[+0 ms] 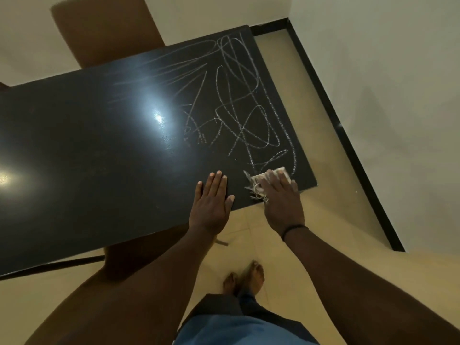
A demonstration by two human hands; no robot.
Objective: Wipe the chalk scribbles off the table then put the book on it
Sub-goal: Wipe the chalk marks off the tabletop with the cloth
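Fingers of right hand press cloth below chalk scribbles.

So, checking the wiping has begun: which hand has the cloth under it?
The right hand, pressing the cloth; the left hand lies flat on bare table.

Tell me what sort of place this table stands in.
Probably a room in a home, perhaps a dining corner. A dark table stands by a brown chair, on a tiled floor that meets plain white walls with a black skirting.
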